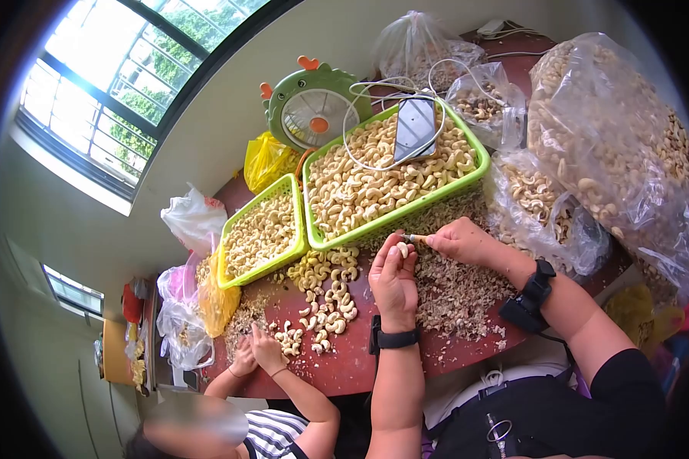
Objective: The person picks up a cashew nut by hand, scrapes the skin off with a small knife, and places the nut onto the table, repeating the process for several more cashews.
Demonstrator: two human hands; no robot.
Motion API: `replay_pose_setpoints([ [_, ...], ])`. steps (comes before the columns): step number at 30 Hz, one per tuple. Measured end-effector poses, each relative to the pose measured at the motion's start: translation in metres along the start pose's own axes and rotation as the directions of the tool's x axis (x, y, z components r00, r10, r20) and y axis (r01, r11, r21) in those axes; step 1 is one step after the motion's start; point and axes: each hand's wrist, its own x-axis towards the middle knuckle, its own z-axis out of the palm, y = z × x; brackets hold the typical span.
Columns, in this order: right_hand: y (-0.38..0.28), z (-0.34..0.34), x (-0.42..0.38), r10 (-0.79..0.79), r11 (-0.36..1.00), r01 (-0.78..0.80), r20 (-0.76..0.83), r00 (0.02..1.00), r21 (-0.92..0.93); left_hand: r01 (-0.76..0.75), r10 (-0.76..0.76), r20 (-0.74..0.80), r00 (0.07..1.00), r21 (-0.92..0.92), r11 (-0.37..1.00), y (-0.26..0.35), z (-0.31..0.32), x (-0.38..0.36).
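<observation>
A cashew nut (402, 250) is pinched between the fingertips of my left hand (394, 284), above the red table. My right hand (461, 243) is closed around the handle of a small knife (416, 239), its tip close beside the nut. Beneath both hands lie crumbled brown skins (463, 298) spread over the table. Just beyond my left hand stands a large green basket (394, 218) full of cashews, with a phone (416, 128) and a white cable on top. Loose cashews (337, 306) lie to the left of my left hand.
A smaller green basket (262, 273) of cashews stands left of the large one. Plastic bags of nuts (612, 138) crowd the right side. A green fan (314, 107) sits behind. Another person's hands (256, 352) work over skins at the lower left. Bare red tabletop (375, 359) shows in front.
</observation>
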Motion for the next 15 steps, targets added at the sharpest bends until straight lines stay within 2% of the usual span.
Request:
replay_pose_setpoints([
  [4,0.0003,-0.0008,-0.0002,-0.021,1.000,0.021,0.021,1.000,-0.023,-0.020,0.020,0.021,1.000,-0.009,1.000,-0.0011,-0.0034,0.0005],
  [6,-0.0020,-0.0012,-0.0014,0.002,1.000,-0.002,0.024,1.000,-0.016,-0.038,0.038,-0.033,0.999,0.010,0.999,-0.0017,-0.0053,0.0015],
  [15,-0.0059,0.0013,-0.0031,0.005,1.000,-0.005,0.008,1.000,0.000,-0.004,0.004,-0.045,0.999,0.008,1.000,0.0058,0.0000,-0.0038],
])
